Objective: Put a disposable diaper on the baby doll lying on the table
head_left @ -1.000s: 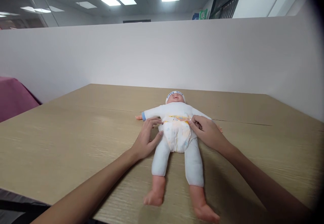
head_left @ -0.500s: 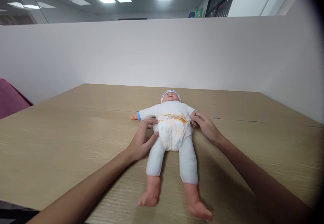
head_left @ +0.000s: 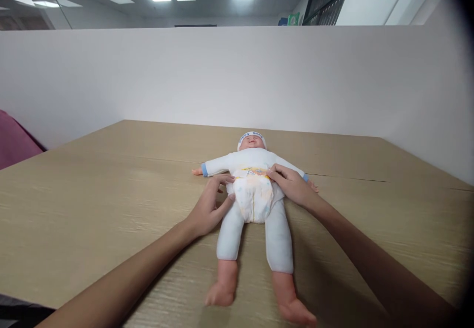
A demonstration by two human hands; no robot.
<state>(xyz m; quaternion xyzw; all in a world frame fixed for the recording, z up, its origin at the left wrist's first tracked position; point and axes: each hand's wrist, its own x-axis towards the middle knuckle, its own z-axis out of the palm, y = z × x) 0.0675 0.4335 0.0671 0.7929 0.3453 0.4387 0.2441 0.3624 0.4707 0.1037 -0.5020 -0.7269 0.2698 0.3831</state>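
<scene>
A baby doll (head_left: 255, 162) in a white suit lies on its back on the wooden table (head_left: 111, 194), head away from me, bare feet toward me. It wears a white printed diaper (head_left: 254, 197) with a yellow waistband. My left hand (head_left: 209, 207) rests against the diaper's left side at the doll's hip, fingers apart. The fingertips of my right hand (head_left: 292, 187) press on the right end of the waistband. Whether they pinch a tab is hidden.
A white partition wall (head_left: 237, 81) runs behind the table and along its right side. A dark pink cloth (head_left: 15, 143) shows at the left edge. Bare tabletop lies left and right of the doll.
My right hand has slid inward from the doll's right hip onto the front of the diaper's waistband. My left hand stays at the left hip. The view shifted slightly.
</scene>
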